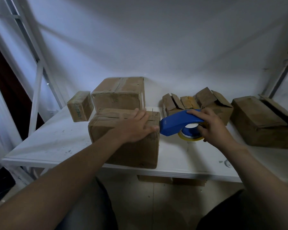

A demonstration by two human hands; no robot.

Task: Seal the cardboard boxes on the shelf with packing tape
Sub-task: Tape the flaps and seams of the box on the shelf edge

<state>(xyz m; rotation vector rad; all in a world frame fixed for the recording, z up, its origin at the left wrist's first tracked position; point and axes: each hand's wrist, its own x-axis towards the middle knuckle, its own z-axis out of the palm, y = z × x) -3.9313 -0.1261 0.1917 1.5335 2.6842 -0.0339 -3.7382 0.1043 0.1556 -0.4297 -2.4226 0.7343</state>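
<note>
We see the left hand (136, 125) laid flat, fingers straight, on top of the front cardboard box (123, 146), which stands near the front edge of the shelf (56, 143); the right hand (211, 125) has its grip curled round the blue tape dispenser (178, 123), whose nose appears to meet the box's upper right edge, though dim light blurs the contact; a yellowish tape roll (189, 138) sits in it; behind stand a taped larger box (118, 95) and a small box (81, 106); to the right, open-flapped boxes (213, 103).

A white shelf (48, 143) bears closed cardboard boxes (118, 93) at left, open-flapped boxes (213, 103) at right.
</note>
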